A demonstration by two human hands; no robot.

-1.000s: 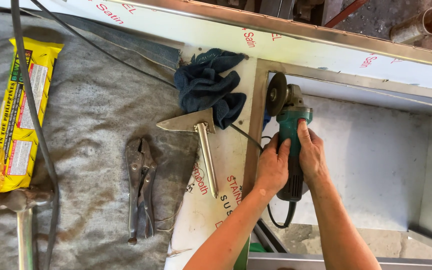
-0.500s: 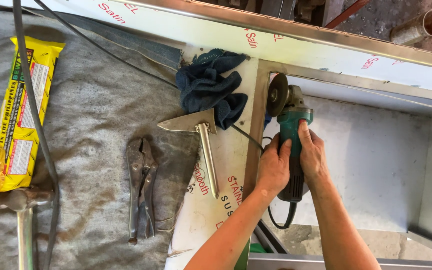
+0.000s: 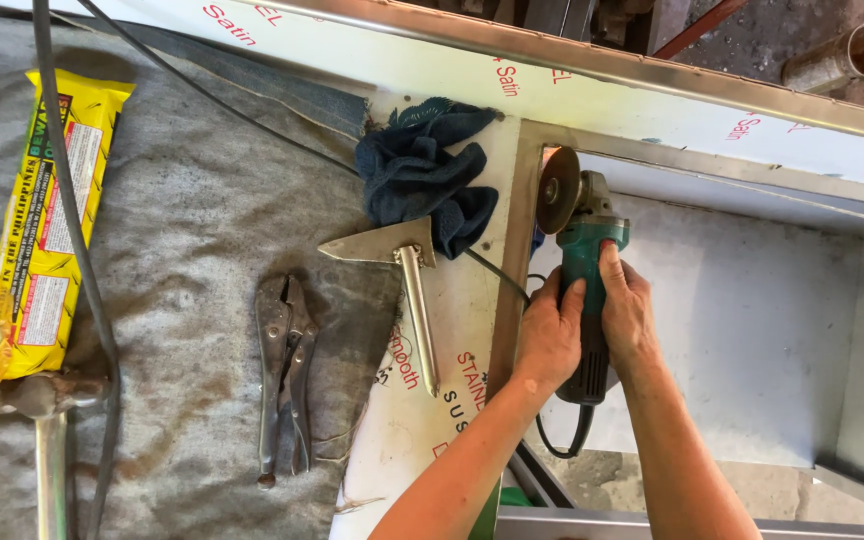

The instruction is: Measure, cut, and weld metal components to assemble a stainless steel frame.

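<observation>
Left hand: the left hand (image 3: 550,335) was wrapped tight around the body of a teal and black handheld angle grinder (image 3: 582,290), gripping its left flank.
Right hand: the right hand (image 3: 627,310) was closed over the same grinder from the right, thumb laid up along the teal housing.
Grinder: it lay along the inner edge of a brushed stainless steel frame (image 3: 508,260) wrapped in white protective film, its round abrasive disc (image 3: 558,189) standing on edge in the frame's upper inner corner, at or against the metal.
Cord: a black power cord (image 3: 562,447) looped out from the grinder's rear end below the hands.
Rag: a crumpled dark blue cloth (image 3: 422,175) lay on the film just left of the disc.
Square: a steel try square (image 3: 397,270) lay touching the cloth's lower edge.
Pliers: grey locking pliers (image 3: 282,375) rested on the grey blanket (image 3: 182,250), well left of the frame.
Packet: a long yellow plastic packet (image 3: 37,250) lay by the blanket's left edge.
</observation>
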